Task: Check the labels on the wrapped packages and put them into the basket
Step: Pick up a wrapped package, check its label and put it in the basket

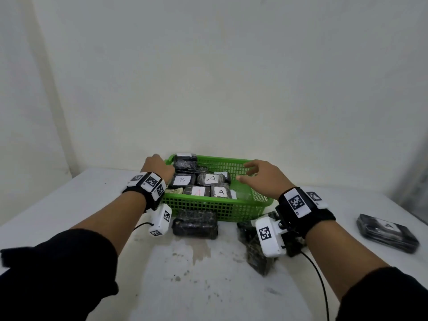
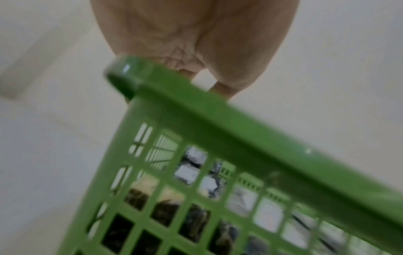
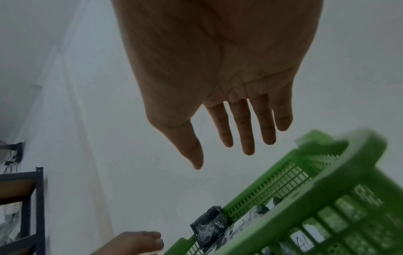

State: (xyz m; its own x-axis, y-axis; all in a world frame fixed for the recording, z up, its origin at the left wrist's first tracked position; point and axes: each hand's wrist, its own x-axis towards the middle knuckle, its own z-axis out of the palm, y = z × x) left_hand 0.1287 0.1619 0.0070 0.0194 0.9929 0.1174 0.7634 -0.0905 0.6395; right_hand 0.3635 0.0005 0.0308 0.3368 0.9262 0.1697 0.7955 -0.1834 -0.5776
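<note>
White tabletop [image 1: 69,212] carries the green basket [image 1: 208,210], already holding several labelled packages [image 1: 221,192], gripped at its far corner by the left hand [image 1: 157,166], right hand [image 1: 259,176] spread empty above it; three wrapped packages [image 1: 195,224] wait outside, nearer the wrists.

— What's behind the work surface?
— A plain off-white plaster wall [image 1: 208,77], evenly lit.
— And underneath?
— A stained white tabletop [image 1: 196,274]. A dark metal shelving rack [image 3: 32,198] stands aside.
</note>
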